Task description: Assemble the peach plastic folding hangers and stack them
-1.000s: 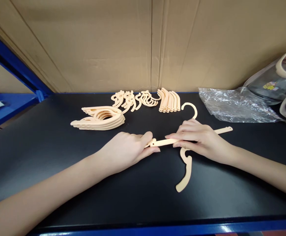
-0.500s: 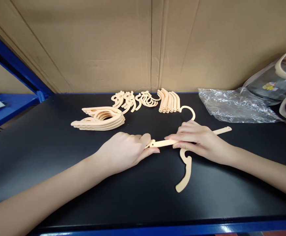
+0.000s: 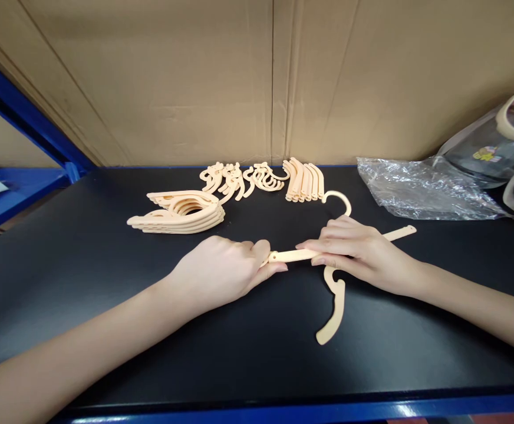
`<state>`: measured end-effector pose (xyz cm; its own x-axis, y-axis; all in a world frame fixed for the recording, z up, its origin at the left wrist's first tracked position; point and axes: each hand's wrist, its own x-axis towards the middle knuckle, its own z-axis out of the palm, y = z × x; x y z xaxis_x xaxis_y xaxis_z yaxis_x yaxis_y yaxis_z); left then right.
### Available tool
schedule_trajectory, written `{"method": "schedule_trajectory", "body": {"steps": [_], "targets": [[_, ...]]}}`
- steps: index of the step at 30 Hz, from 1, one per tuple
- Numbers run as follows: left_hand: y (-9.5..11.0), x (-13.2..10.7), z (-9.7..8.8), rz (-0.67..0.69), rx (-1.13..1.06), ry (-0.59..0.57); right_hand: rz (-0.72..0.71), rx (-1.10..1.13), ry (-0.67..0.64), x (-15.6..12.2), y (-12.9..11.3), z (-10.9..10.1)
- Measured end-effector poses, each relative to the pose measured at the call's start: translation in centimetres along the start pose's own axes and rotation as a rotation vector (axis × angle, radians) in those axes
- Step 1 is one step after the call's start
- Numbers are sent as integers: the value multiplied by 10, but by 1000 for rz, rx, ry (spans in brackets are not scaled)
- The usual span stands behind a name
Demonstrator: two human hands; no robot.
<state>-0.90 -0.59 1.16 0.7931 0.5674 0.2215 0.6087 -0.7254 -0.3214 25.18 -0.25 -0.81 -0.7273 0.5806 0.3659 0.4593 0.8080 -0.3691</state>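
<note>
A cream plastic hanger arm (image 3: pixel 295 255) spans the gap between my hands, a small hole showing at its left end. My left hand (image 3: pixel 221 271) is closed, thumb and fingers pinching a cream hanger part at that end, mostly hidden. My right hand (image 3: pixel 358 250) grips the arm's other side between thumb and fingers. From behind the right hand a hanger hook (image 3: pixel 344 201) curves out, and a straight cream strip (image 3: pixel 401 233) sticks out to the right. Below that hand lies a curved hanger piece (image 3: pixel 337 312); whether these parts are joined is hidden.
Stacked folded hangers (image 3: pixel 181 218) lie left on the black tabletop (image 3: pixel 204 359). Behind are loose hooks and curved pieces (image 3: pixel 234 179), plus a row of hanger arms (image 3: pixel 303 179). Clear plastic wrap (image 3: pixel 425 188) and a transparent bag (image 3: pixel 482 147) sit right. Cardboard (image 3: pixel 195 82) stands behind.
The hanger arm's left end and the part pinched beside it have shifted slightly, lying closer in line. Both hands keep their grip in nearly the same place.
</note>
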Motion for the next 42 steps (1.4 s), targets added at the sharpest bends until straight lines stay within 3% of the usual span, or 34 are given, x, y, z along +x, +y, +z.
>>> {"method": "schedule_trajectory", "body": {"steps": [13,21,29,37,42], "targets": [[-2,0,0,88,112,126,37,84,-52,1,0,-1],[-2,0,0,68,129,115,87,89,-72,0,0,-1],[-4,3,6,80,97,210,131,110,-64,-1,1,-2],[-4,0,11,42,-106,141,146,150,-85,1,2,-2],[-5,0,12,-16,-237,26,128,127,-76,0,3,0]]}}
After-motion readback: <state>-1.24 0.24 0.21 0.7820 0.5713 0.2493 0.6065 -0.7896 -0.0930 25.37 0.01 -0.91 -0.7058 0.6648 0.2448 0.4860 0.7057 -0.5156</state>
